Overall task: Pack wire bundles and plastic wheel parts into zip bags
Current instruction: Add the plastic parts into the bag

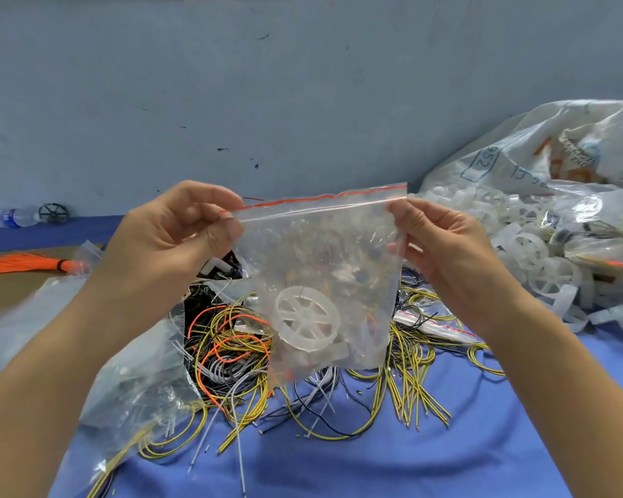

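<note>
Both hands, left hand (180, 224) and right hand (434, 235), pinch the zip bag (321, 267) top corners; we press along the seal, wheel (307, 318) below.

A clear water bottle (18, 216) with a blue label lies far left against the grey-blue wall (303, 95). A blue cloth (374, 461) covers the near surface, with a bare brown tabletop (11, 289) showing at left.
</note>
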The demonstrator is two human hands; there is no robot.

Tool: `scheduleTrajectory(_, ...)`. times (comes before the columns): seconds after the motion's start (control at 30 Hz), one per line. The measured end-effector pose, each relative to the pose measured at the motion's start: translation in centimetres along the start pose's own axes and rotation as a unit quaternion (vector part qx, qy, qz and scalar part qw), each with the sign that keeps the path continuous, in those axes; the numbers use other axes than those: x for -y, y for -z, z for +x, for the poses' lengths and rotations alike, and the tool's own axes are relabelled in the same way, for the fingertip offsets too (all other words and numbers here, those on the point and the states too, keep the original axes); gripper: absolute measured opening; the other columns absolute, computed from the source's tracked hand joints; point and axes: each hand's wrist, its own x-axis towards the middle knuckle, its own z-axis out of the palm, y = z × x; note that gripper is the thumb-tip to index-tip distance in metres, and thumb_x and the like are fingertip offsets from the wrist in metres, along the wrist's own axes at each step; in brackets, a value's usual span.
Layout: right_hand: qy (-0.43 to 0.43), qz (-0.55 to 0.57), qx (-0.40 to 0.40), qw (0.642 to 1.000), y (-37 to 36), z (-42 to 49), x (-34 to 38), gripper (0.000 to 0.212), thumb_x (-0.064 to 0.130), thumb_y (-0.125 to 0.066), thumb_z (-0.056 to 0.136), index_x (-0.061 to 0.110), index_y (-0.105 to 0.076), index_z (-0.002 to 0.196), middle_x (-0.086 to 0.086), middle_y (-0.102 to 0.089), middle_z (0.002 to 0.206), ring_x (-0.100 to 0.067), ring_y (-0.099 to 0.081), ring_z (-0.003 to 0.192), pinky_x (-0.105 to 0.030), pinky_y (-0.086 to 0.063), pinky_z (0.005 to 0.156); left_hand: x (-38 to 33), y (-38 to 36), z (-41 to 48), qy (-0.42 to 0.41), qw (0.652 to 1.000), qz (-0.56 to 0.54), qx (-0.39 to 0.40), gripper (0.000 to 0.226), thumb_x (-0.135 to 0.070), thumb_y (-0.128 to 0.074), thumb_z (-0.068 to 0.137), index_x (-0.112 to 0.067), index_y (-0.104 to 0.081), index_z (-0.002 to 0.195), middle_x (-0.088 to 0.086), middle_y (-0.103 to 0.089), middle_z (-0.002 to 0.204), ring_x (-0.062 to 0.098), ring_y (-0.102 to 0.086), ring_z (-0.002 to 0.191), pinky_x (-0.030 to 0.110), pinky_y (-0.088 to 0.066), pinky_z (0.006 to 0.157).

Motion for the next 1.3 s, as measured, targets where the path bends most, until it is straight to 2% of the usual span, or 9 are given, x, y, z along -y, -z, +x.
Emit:
scheduleTrajectory(0.17,-0.052,0.081,-0.029,0.995,0.0,-0.1,-0.9,0.026,0.038,-0.077,0.073,0.019,-0.078,0.091,0.009,-0.065,0.078,-0.008,-0.063,0.074,-0.028,-0.058,0.075,0.7,-0.8,0.0,0.029,0.998,-0.054,-0.013,0.02,-0.02,-0.066,0.082,-0.022,-0.066,0.102,-0.001,-0.066,0.078,0.014,-0.06,0.068,0.021,-0.054,0.07)
scheduleTrajectory(0.37,-0.143,0.129,-0.119,0.974,-1.3,0.3,-3.8,0.017,0.027,-0.06,0.091,0.012,-0.064,0.099,-0.005,-0.076,0.094,-0.023,-0.073,0.081,-0.039,-0.058,0.08,3.4,-3.0,-0.6,0.109,0.993,-0.032,-0.04,0.019,-0.008,-0.062,0.091,-0.017,-0.061,0.107,0.003,-0.067,0.081,0.017,-0.067,0.077,0.025,-0.057,0.07)
scheduleTrajectory(0.53,-0.126,0.068,-0.136,0.98,-1.3,0.8,-3.6,0.013,0.026,-0.055,0.099,0.017,-0.065,0.098,-0.003,-0.076,0.089,-0.018,-0.071,0.072,-0.038,-0.057,0.075,3.4,-3.4,-0.6,0.103,0.992,-0.032,-0.07,0.022,-0.008,-0.064,0.091,-0.02,-0.061,0.11,0.01,-0.069,0.088,0.017,-0.068,0.078,0.023,-0.057,0.067)
scheduleTrajectory(0.63,-0.054,-0.076,-0.145,0.985,-1.5,1.1,-2.6,0.017,0.028,-0.049,0.102,0.021,-0.065,0.103,0.004,-0.073,0.091,-0.009,-0.07,0.075,-0.031,-0.053,0.077,3.2,-3.6,-0.5,0.099,0.992,-0.028,-0.072,0.023,-0.009,-0.065,0.091,-0.023,-0.062,0.108,0.003,-0.07,0.085,0.015,-0.068,0.077,0.024,-0.057,0.068)
scheduleTrajectory(0.7,0.047,-0.231,-0.122,0.964,-1.9,1.4,-1.6,0.02,0.033,-0.048,0.102,0.023,-0.063,0.111,0.007,-0.071,0.098,-0.003,-0.067,0.086,-0.021,-0.049,0.078,3.1,-3.6,-0.5,0.098,0.993,-0.025,-0.065,0.022,-0.01,-0.065,0.09,-0.025,-0.062,0.107,-0.001,-0.07,0.084,0.015,-0.068,0.079,0.024,-0.057,0.069)
scheduleTrajectory(0.8,0.144,-0.423,-0.027,0.894,-3.1,1.9,0.2,0.035,0.051,-0.049,0.097,0.031,-0.057,0.124,0.017,-0.066,0.106,0.005,-0.059,0.099,-0.01,-0.042,0.079,2.9,-3.4,-0.5,0.081,0.996,-0.005,-0.042,0.022,-0.015,-0.068,0.089,-0.027,-0.063,0.108,-0.004,-0.07,0.086,0.015,-0.068,0.081,0.028,-0.058,0.072)
scheduleTrajectory(0.93,0.175,-0.571,0.113,0.794,-5.2,2.0,1.0,0.048,0.062,-0.05,0.089,0.033,-0.059,0.125,0.015,-0.066,0.113,-0.008,-0.059,0.105,-0.032,-0.046,0.093,2.3,-3.0,-0.7,0.038,0.999,0.032,-0.004,0.023,-0.024,-0.07,0.086,-0.033,-0.064,0.107,-0.001,-0.068,0.09,0.016,-0.065,0.083,0.032,-0.056,0.076)
scheduleTrajectory(1.1,0.164,-0.515,0.139,0.83,-5.5,2.3,0.4,0.013,0.034,-0.067,0.091,0.025,-0.073,0.099,0.011,-0.067,0.091,-0.01,-0.063,0.083,-0.034,-0.051,0.077,2.2,-3.1,-0.9,0.015,0.998,0.06,0.003,0.024,-0.022,-0.069,0.087,-0.033,-0.064,0.108,-0.004,-0.069,0.092,0.015,-0.065,0.084,0.036,-0.055,0.079)
scheduleTrajectory(1.3,0.168,-0.508,0.133,0.834,-5.4,2.3,0.2,0.014,0.033,-0.071,0.089,0.024,-0.075,0.099,0.008,-0.067,0.091,-0.015,-0.063,0.083,-0.038,-0.051,0.078,2.5,-3.7,-0.8,0.053,0.997,0.056,0.011,0.018,-0.037,-0.064,0.089,-0.029,-0.071,0.104,-0.007,-0.072,0.09,0.008,-0.066,0.081,0.034,-0.055,0.077)
